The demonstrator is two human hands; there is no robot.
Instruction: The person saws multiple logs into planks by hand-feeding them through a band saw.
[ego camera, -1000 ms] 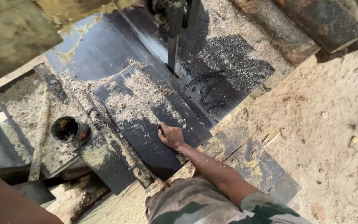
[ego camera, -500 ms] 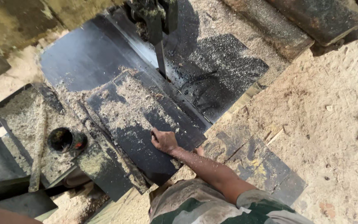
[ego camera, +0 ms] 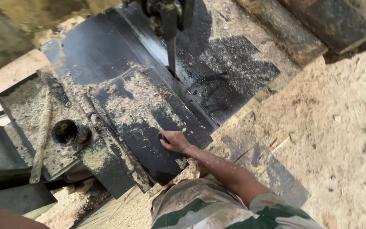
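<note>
The right hand (ego camera: 173,141) lies flat on a dark metal plate (ego camera: 149,123) of the saw table, fingers close together and curled a little at the tips, pressing on the plate's surface rather than clamped around anything. The plate sits near the middle of the view, tilted so its long edge runs from ten o'clock down to four o'clock, and pale sawdust (ego camera: 134,106) is spread over its upper half, while the part under the hand is mostly bare black. At twelve o'clock from the hand, well apart from it, the narrow saw blade (ego camera: 171,55) comes straight down out of a dark guide (ego camera: 168,12) and meets the table beside the plate's far corner. At nine o'clock from the hand stands a small round black cup (ego camera: 69,132), open at the top, on a lower tray (ego camera: 18,106) thick with sawdust; a pale wooden stick (ego camera: 41,135) lies along that tray. The forearm (ego camera: 225,169) runs back toward five o'clock to a camouflage-patterned sleeve (ego camera: 208,208) at the bottom edge. To three o'clock the ground (ego camera: 331,127) is covered in sandy sawdust, and dark timbers (ego camera: 318,25) lie at one o'clock. The left hand does not show; only a blurred strip of arm (ego camera: 5,218) crosses the corner at seven o'clock.
</note>
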